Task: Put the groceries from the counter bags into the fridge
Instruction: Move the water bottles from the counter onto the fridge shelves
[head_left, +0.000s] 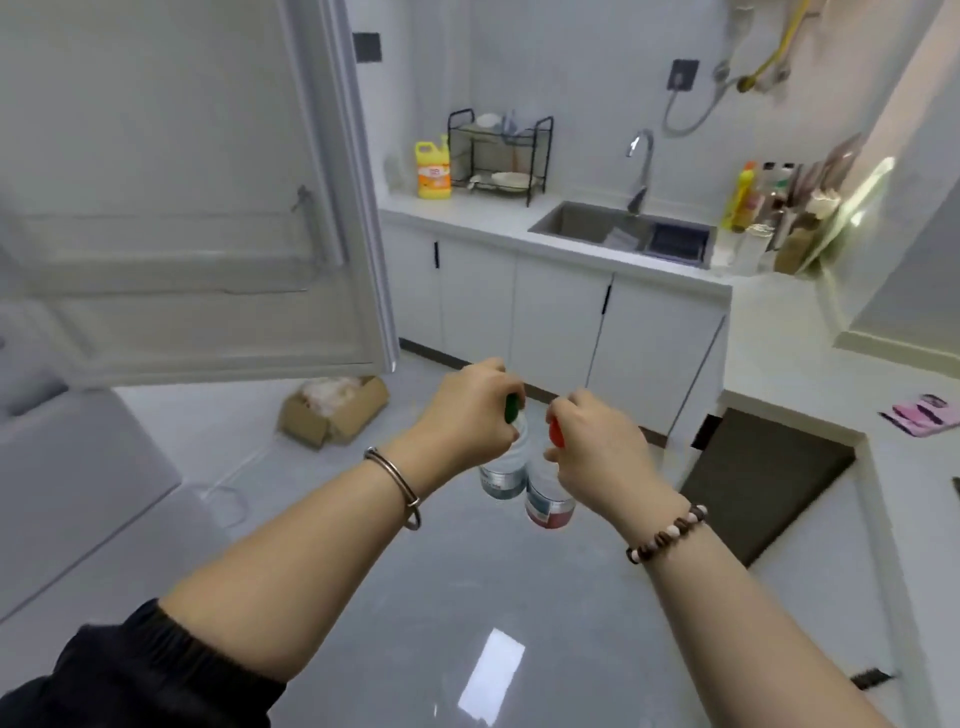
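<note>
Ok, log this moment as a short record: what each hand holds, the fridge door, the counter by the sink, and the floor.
left hand: left hand grips the green-capped bottle by its cap
right hand: right hand grips the red-capped bottle by its cap
bottles: hanging upright, side by side above the floor; contact unclear
fridge door: fridge door open, on the left
counter: yellow detergent jug, black dish rack, sink
floor: open cardboard box
</note>
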